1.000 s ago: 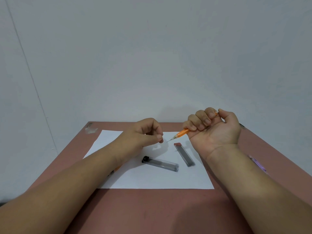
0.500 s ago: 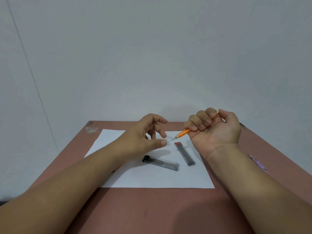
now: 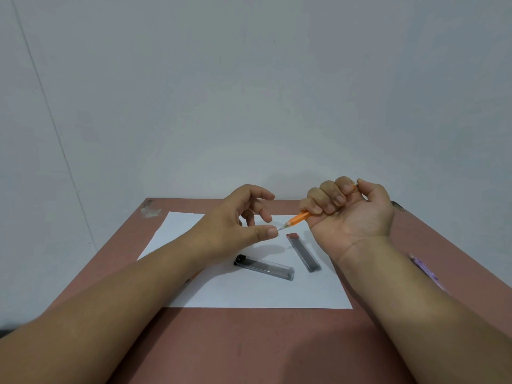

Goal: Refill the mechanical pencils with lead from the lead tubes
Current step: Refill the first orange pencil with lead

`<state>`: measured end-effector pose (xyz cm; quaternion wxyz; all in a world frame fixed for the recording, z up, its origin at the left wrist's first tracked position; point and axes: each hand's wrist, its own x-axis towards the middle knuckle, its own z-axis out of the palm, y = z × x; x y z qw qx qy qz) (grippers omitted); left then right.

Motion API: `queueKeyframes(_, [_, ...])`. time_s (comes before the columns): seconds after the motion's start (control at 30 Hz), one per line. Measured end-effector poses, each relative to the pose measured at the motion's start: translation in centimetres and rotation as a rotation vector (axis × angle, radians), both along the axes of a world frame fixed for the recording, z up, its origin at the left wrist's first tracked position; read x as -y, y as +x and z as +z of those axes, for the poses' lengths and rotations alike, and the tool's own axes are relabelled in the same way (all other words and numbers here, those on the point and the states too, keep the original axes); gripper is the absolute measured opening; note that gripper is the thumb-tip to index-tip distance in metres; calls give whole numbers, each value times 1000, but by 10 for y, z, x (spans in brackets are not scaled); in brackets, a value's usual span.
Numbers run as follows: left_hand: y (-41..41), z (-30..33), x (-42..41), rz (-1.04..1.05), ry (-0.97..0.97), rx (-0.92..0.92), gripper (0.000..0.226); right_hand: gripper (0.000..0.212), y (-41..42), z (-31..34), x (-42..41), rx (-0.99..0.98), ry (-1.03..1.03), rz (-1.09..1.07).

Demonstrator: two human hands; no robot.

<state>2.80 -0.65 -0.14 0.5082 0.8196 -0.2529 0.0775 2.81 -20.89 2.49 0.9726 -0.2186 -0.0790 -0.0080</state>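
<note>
Grey wall (image 3: 249, 92) fills the upper frame. Reddish-brown surface (image 3: 249, 342) below it, worn patch at its far left corner. White paper sheet (image 3: 249, 295) lies flat on the surface, under and in front of both hands.

Right hand (image 3: 352, 214), palm facing the camera, fingers (image 3: 329, 198) curled tight round the orange mechanical pencil (image 3: 297, 218); thumb up at the pencil's back end. Pencil barrel sticks out of the fist to the left and slightly down, tip pointing at the left hand. Held above the paper, not touching it.

Left hand (image 3: 235, 220) raised over the paper, fingers spread and loosely bent, gripping nothing visible. Left thumb tip sits right at the pencil tip, touching or just about; cannot tell which. Whether a lead is between them is too fine to see.

Two lead tubes on the paper, below the fingers. Black-capped lead tube (image 3: 264, 268) lies nearly crosswise, under and just right of the left thumb, cap end to the left. Red-capped lead tube (image 3: 304, 252) lies diagonally, just below the pencil tip and beside the right wrist, cap end far. The tubes are near each other, not touching.

Purple pencil (image 3: 424, 270) on the bare surface right of the right forearm, partly hidden by it. A sliver of something orange (image 3: 194, 277) peeks from under the left forearm; cannot identify.
</note>
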Motion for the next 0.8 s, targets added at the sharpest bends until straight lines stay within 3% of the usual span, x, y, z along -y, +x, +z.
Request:
queueKeyframes(0.3, [1, -1, -1, 4, -6, 35, 47, 23, -1, 0, -1, 10, 45, 29])
queueKeyframes(0.6, [1, -1, 0, 22, -1, 54, 43, 39, -3, 1, -4, 4, 62, 37])
queueKeyframes(0.7, [1, -2, 0, 34, 8, 64, 41, 40, -1, 1, -7, 13, 18, 36])
queueKeyframes(0.8, [0, -1, 1, 50, 3, 71, 38, 27, 0, 2, -13, 3, -119, 12])
